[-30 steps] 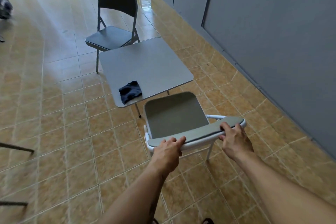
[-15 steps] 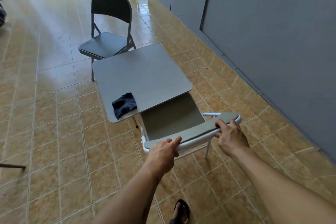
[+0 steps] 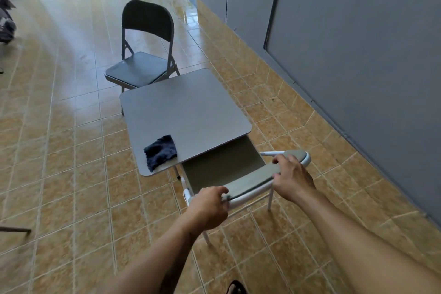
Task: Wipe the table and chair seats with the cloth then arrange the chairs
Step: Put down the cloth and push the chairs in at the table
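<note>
Both hands grip the white chair's [image 3: 224, 167] backrest: left hand [image 3: 208, 207], right hand [image 3: 292, 179]. Its seat has now slid partly under the table [image 3: 186, 112]. The cloth [image 3: 160, 151] lies on the table's near corner; arranging is underway.

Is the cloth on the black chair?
No, the cloth lies on the table, near its front left corner, while the black chair's seat is bare.
</note>
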`<action>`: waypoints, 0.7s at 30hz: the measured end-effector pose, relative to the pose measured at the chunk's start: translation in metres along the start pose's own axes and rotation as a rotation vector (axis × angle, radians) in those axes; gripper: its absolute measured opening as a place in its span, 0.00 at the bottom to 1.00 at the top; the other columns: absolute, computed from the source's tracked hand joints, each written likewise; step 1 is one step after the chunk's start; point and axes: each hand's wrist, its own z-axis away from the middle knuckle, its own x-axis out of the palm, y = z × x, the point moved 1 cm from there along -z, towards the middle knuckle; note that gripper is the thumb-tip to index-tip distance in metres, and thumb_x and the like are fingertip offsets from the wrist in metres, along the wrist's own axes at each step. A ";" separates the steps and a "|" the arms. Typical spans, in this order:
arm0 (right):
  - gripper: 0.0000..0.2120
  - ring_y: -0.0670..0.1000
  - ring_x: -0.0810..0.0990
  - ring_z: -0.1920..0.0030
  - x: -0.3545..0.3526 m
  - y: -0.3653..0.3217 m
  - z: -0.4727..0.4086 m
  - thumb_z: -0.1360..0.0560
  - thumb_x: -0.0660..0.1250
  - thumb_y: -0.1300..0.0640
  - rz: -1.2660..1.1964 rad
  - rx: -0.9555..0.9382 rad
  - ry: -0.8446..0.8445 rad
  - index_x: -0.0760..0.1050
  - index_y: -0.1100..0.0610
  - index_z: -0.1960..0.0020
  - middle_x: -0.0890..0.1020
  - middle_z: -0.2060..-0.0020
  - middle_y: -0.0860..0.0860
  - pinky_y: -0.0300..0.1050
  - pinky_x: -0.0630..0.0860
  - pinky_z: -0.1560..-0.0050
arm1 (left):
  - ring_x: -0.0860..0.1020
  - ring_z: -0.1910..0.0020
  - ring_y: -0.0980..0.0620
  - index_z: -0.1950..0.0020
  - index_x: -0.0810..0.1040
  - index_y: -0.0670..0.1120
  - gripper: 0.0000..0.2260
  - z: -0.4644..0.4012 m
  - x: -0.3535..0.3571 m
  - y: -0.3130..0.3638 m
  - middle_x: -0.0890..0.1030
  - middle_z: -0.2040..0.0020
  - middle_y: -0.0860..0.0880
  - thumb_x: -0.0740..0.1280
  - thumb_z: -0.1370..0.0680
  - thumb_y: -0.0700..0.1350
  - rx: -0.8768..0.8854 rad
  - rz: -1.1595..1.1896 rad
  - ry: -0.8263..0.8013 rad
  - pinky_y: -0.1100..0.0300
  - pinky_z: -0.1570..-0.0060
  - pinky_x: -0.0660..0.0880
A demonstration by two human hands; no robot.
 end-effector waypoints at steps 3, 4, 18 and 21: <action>0.20 0.55 0.75 0.42 -0.014 -0.042 -0.002 0.24 0.65 0.55 -0.123 -0.115 -0.029 0.70 0.52 0.33 0.73 0.36 0.53 0.50 0.74 0.47 | 0.79 0.44 0.51 0.36 0.77 0.52 0.15 0.001 -0.038 -0.006 0.80 0.39 0.50 0.61 0.22 0.48 -0.052 0.032 0.085 0.56 0.44 0.77; 0.21 0.56 0.75 0.40 -0.019 -0.058 -0.004 0.24 0.65 0.55 -0.138 -0.151 -0.042 0.69 0.52 0.32 0.73 0.35 0.53 0.50 0.74 0.44 | 0.80 0.46 0.50 0.37 0.78 0.51 0.15 0.002 -0.054 -0.009 0.81 0.40 0.50 0.61 0.22 0.47 -0.060 0.032 0.117 0.55 0.45 0.78; 0.24 0.55 0.72 0.33 -0.022 -0.305 -0.058 0.23 0.64 0.51 -0.049 -0.448 -0.083 0.65 0.52 0.28 0.71 0.30 0.54 0.51 0.69 0.36 | 0.78 0.41 0.49 0.34 0.77 0.49 0.16 0.011 -0.273 -0.126 0.81 0.38 0.48 0.64 0.22 0.47 -0.157 0.175 0.436 0.56 0.41 0.74; 0.26 0.55 0.71 0.32 -0.007 -0.375 -0.080 0.23 0.65 0.50 -0.040 -0.466 -0.062 0.65 0.53 0.28 0.70 0.30 0.53 0.52 0.69 0.34 | 0.78 0.41 0.48 0.34 0.77 0.49 0.16 0.002 -0.324 -0.178 0.81 0.37 0.47 0.63 0.22 0.47 -0.147 0.169 0.468 0.56 0.39 0.74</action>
